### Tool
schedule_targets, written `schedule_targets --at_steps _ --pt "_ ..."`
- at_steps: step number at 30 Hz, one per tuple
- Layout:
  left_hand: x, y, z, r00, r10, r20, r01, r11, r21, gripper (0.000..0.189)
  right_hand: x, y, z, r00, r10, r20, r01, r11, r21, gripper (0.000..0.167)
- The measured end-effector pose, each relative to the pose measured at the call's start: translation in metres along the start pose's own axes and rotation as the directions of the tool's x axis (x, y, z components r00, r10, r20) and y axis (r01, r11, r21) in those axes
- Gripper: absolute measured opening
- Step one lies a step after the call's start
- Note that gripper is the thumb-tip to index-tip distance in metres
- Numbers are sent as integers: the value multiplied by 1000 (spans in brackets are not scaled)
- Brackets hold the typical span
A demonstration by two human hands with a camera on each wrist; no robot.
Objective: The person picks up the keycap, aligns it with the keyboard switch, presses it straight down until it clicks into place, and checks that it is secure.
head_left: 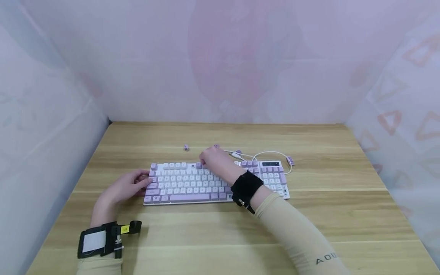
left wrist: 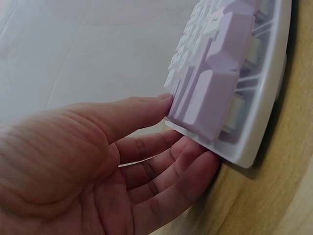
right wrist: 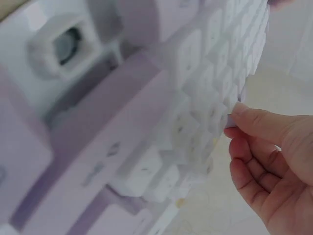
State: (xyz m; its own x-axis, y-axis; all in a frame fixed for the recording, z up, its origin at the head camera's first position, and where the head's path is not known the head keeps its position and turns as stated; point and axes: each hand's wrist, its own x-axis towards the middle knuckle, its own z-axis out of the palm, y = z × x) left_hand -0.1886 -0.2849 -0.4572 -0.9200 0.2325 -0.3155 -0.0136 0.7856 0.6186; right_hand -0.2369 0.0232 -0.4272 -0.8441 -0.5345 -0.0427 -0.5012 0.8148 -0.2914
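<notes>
A white keyboard (head_left: 190,197) with white and purple keycaps lies on the wooden table. At its left end my left hand (head_left: 125,186) grips the edge, thumb on the side keys and fingers curled beneath the rim in the left wrist view. My right hand (head_left: 220,160) reaches across to the top row. There, in the right wrist view, its thumb and forefinger pinch a small purple keycap (right wrist: 232,121) at the keyboard's far edge. A bare key switch (head_left: 193,166) shows left of that hand, and another bare switch (right wrist: 66,45) appears close up in the right wrist view.
Loose purple keycaps lie behind the keyboard: one at left (head_left: 186,147), one past the right hand (head_left: 216,146), others near the white cable (head_left: 271,152). The cable's plug (head_left: 236,155) rests behind the keyboard. Pale curtain walls (head_left: 240,76) border the table.
</notes>
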Motion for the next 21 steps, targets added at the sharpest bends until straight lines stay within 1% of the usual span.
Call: schedule_targets --at_steps 5,8,12,16,18,21 --pt "0 -2 3 1000 -7 -2 7 1000 8 56 2 -5 -1 1000 -7 22 9 997 -80 14" --pt "0 -4 4 1000 -8 2 8 1000 -10 55 5 -8 1 999 -14 36 18 992 -126 15" --pt "1 -7 5 1000 -11 4 11 999 -33 56 9 -10 2 999 -12 48 19 989 -149 21" --pt "3 -9 5 1000 -18 -3 18 999 -30 56 10 -7 4 999 -21 39 27 988 -153 21" --pt "4 -9 5 1000 -23 -5 22 999 -29 56 9 -3 6 999 -24 31 28 991 -131 24" --pt "4 -8 4 1000 -17 0 17 999 -37 58 6 4 9 1000 -27 7 28 997 -69 39"
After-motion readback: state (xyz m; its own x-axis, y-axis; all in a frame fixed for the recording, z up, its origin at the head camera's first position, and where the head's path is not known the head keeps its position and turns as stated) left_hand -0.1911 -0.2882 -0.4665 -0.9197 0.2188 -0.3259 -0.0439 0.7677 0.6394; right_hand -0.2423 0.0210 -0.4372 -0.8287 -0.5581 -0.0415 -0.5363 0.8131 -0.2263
